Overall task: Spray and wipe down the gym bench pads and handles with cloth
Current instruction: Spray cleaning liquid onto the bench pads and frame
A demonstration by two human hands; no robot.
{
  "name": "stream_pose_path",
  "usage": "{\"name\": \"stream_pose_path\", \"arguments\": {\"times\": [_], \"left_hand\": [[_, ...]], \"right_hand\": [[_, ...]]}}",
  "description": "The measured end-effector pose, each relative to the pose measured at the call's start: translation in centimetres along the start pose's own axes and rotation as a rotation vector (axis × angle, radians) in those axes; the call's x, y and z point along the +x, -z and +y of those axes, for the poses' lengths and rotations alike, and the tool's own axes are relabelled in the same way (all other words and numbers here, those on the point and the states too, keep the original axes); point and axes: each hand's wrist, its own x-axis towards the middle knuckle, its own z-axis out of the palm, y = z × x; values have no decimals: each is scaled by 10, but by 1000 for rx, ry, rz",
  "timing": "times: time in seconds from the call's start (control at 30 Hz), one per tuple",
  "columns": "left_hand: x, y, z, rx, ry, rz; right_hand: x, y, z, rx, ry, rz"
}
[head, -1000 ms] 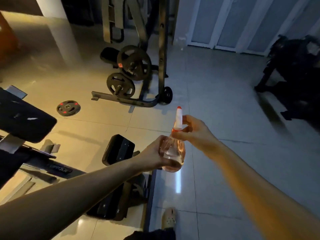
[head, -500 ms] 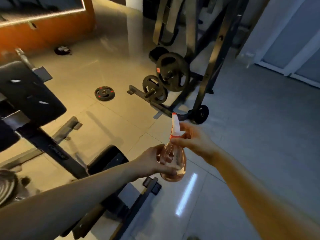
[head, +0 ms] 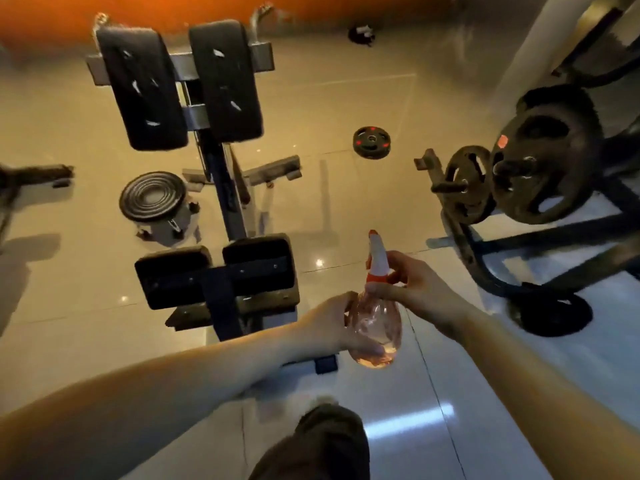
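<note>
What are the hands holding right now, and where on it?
Both hold the spray bottle: the left hand cups its clear rounded body, and the right hand grips the neck by the orange collar under the spray head.

One spray bottle [head: 375, 327], two hands: left hand [head: 325, 323], right hand [head: 419, 289]. Four bench pads [head: 142, 88] beyond the left fingers [head: 360, 345]; three weight plates [head: 371, 142] beyond the right fingers [head: 401, 263]; one ribbed disc [head: 152, 197].
</note>
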Motion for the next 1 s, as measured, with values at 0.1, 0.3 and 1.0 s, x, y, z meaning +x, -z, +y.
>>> {"name": "stream_pose_path", "arguments": {"times": [0.1, 0.3, 1.0], "left_hand": [[30, -9, -15, -80, 80, 87], [85, -11, -46, -273, 223, 164], [230, -43, -32, -715, 560, 442]], "right_hand": [[43, 14, 20, -6, -30, -117], [137, 29, 51, -77, -39, -406], [330, 66, 117, -228, -138, -1043]]}}
